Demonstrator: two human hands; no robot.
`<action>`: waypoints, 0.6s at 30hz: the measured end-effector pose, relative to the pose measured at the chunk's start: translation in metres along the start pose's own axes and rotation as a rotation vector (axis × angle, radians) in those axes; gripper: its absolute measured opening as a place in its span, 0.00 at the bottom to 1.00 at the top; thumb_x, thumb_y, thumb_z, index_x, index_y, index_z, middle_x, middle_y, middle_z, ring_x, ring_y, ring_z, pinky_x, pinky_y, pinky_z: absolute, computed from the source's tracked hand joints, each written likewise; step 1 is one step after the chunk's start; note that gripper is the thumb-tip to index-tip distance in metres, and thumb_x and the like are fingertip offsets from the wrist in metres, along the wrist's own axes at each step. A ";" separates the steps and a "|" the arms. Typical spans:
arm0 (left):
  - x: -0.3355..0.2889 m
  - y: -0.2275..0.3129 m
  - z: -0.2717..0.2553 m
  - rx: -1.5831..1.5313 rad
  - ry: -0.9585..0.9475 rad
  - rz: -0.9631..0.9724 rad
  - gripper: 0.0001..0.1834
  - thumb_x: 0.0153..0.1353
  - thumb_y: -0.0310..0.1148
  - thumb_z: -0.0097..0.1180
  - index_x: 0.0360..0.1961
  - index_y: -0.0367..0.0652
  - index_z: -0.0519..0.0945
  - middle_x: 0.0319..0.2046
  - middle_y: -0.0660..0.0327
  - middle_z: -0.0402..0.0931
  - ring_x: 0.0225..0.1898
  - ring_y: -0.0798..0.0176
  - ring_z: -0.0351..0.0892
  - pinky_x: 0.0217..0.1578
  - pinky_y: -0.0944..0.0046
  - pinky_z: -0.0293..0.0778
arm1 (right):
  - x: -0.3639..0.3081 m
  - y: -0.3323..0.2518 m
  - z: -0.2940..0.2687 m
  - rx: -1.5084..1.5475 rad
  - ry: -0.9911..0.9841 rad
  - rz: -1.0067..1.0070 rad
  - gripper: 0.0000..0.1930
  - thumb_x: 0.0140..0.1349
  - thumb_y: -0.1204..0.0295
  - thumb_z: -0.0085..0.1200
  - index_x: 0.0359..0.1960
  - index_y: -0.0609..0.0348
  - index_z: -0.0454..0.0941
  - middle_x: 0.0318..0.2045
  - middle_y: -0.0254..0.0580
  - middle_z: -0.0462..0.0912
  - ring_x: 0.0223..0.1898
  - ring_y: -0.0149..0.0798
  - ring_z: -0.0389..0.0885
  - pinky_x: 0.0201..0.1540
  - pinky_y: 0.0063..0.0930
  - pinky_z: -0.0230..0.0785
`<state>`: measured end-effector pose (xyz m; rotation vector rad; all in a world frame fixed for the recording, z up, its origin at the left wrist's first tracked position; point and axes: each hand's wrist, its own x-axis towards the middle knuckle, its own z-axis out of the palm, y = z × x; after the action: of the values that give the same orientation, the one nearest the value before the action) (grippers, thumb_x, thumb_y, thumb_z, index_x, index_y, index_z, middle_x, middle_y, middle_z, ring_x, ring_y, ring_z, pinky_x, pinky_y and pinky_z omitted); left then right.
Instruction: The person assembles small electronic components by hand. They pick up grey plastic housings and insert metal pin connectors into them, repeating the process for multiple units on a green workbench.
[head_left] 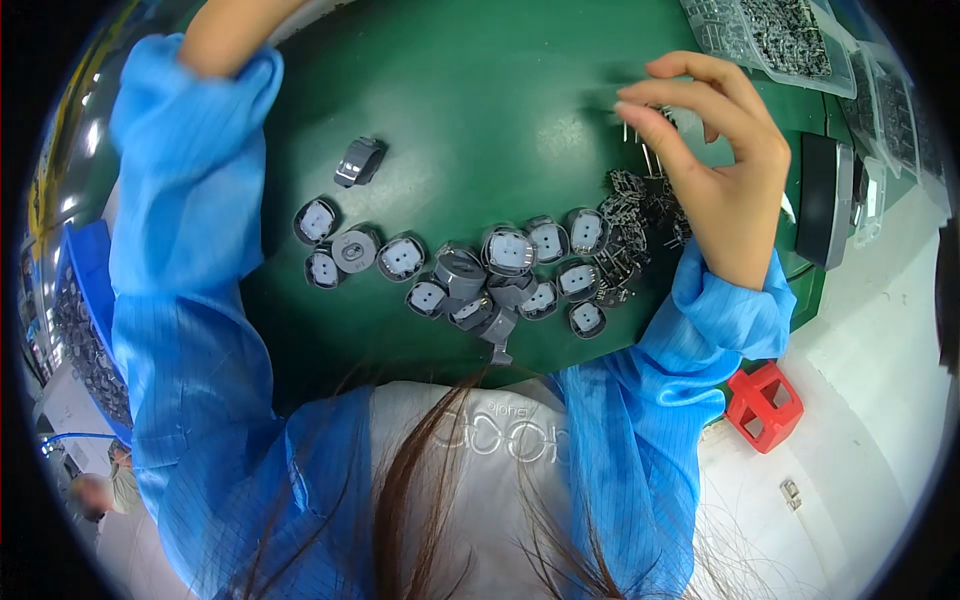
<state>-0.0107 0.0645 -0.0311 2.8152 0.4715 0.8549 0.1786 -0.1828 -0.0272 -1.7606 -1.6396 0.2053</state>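
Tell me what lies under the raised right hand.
Under the right hand lies a pile of small dark pinned parts on the green table. The palm hides part of it.

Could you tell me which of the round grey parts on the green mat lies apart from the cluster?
The grey part nearest the left sleeve: it lies alone, tipped on its side, above the cluster.
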 end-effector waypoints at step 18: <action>-0.015 0.084 -0.006 -0.869 -0.754 -0.165 0.16 0.50 0.29 0.73 0.37 0.37 0.81 0.34 0.57 0.82 0.37 0.64 0.82 0.35 0.67 0.78 | -0.010 -0.011 0.007 0.593 0.103 0.278 0.14 0.70 0.76 0.58 0.55 0.69 0.81 0.49 0.47 0.84 0.44 0.32 0.83 0.51 0.24 0.74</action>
<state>-0.0047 -0.0190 -0.0129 2.0110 0.1407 -0.0907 0.1638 -0.1896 -0.0294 -1.4913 -1.1005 0.6472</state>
